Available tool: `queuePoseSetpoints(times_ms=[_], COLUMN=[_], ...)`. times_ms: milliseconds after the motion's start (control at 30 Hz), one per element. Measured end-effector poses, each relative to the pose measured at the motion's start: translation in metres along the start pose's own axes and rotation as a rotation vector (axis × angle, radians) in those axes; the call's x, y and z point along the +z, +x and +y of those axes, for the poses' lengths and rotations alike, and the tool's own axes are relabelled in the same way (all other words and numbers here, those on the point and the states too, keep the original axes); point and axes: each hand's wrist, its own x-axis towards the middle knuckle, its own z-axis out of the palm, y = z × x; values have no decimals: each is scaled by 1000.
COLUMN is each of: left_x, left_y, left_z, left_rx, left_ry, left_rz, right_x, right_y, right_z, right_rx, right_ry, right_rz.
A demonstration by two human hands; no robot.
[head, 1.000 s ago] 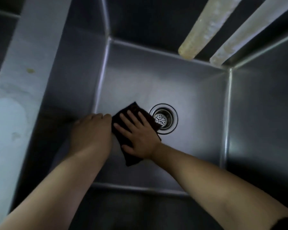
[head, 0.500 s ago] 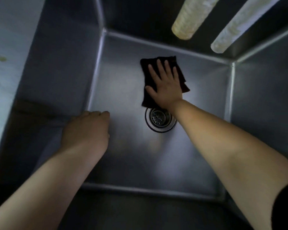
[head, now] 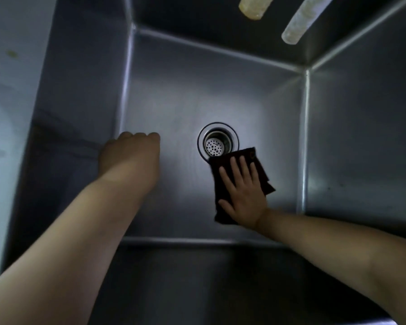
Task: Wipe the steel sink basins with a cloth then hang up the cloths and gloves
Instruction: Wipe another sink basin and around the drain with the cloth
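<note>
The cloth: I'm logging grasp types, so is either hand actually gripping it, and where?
Neither grips it. The right hand presses flat, fingers straight, on the middle of the dark cloth. The left hand holds nothing visible.

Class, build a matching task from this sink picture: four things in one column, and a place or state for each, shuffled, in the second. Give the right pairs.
Column 1
1. cloth
2. drain
3. left hand
4. pipes

Column 2
A. pale, jutting in at the top
B. fingers curled, holding nothing, by the left wall
C. dark, under the flat right hand
D. round, perforated, mid-floor

Pairs: 1-C, 2-D, 3-B, 4-A
</note>
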Motion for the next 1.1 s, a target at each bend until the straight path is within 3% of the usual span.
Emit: queuePoseSetpoints(times_ms=[300,600,700,833,1100], left_x=[-1,4,3,1,11], left_y=[-1,-4,-5,-8,-6], left_z=[1,4,6,11,15], left_rx=[6,29,70,171,317], left_ry=[8,-15,-108,-252,-278], left_rz=[-12,-65,-56,48,184], right_x=[6,18,19,15,-12], right_y=[32,-6,-23,-23,59], right_z=[-111,-37,2,34,82], right_rx=[-444,-607,-548,-322,108], right_ry=[-30,21,10,-11,19], right_rz=[-63,-29,-14,20,70])
